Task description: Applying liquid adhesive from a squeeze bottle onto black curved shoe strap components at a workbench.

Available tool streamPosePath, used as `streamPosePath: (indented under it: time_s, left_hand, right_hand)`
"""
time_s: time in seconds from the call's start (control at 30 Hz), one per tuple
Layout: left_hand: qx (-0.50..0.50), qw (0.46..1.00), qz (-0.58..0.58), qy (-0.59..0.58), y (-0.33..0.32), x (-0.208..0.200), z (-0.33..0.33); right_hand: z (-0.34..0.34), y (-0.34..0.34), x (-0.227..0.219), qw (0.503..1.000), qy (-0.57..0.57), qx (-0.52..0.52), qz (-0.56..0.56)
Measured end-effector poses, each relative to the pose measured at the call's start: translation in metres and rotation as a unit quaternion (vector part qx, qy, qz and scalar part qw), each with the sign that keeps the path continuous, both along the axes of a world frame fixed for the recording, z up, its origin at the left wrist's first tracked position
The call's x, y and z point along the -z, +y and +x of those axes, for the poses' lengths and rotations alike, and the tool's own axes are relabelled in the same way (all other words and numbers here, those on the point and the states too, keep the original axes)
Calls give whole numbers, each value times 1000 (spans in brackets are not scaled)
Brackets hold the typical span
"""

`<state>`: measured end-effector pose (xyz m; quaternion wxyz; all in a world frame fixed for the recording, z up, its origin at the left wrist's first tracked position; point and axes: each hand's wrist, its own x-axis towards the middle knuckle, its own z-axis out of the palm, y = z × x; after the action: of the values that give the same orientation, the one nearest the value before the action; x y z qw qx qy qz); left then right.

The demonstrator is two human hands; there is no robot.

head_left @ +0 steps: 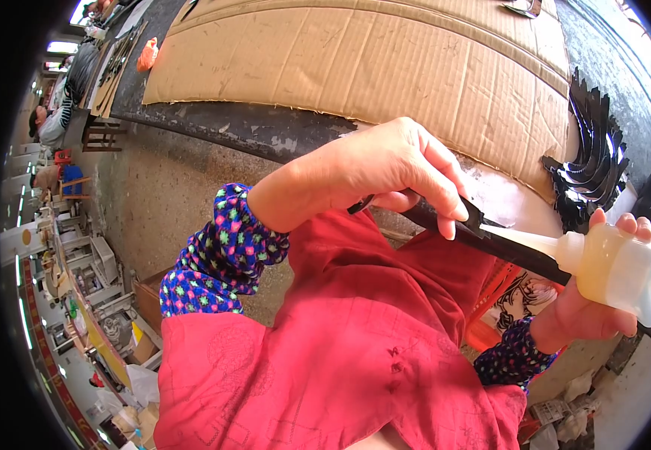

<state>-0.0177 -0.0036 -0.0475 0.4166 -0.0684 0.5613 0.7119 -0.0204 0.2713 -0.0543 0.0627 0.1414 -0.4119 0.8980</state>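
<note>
Red garment: nearest of all, spread below both grips, creased across the lap.
Left hand: closed on the black strap, thumb and forefinger pinching it from above, the wrist bent downward.
Black strap: slants from a curled end just left of the left-hand pinch, down to the right beneath the nozzle, toward the right-hand grip; whether the right fingers also touch it, I cannot tell.
Right hand: wrapped around the squeeze bottle, fingertips showing along its upper side, thumb below.
Squeeze bottle: tipped on its side in that grip, translucent, yellowish toward the neck.
Nozzle: points left from the bottle grip, its tip at the strap just right of the left fingertips; contact is unclear.
Patterned sleeves: blue with bright spots, behind each wrist.
Cardboard: beyond the left-hand grip, flat on the dark table.
Black strips: fanned in a heap beyond the bottle grip.
Red basket: below the strap, between the grips.
</note>
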Motion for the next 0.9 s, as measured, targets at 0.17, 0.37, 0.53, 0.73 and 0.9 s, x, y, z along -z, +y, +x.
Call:
streamPosePath:
  time_s: [0.17,0.37,0.53,0.73,0.9]
  left_hand:
    - [-3,1000,2,1,-1,1,0]
    - [-8,1000,11,-4,-1,2,-2]
    - [-14,1000,11,-8,-1,1,-1]
    - [-19,1000,2,-9,0,1,-2]
    - [-17,1000,7,-15,-1,2,-1]
  right_hand:
    - [0,3,2,1000,2,-16,-5]
    - [2,4,4,999,1,-27,-21]
    - [-1,7,8,993,21,-97,-64]
    - [7,-4,8,999,-30,3,40]
    - [5,1,7,998,-49,17,35]
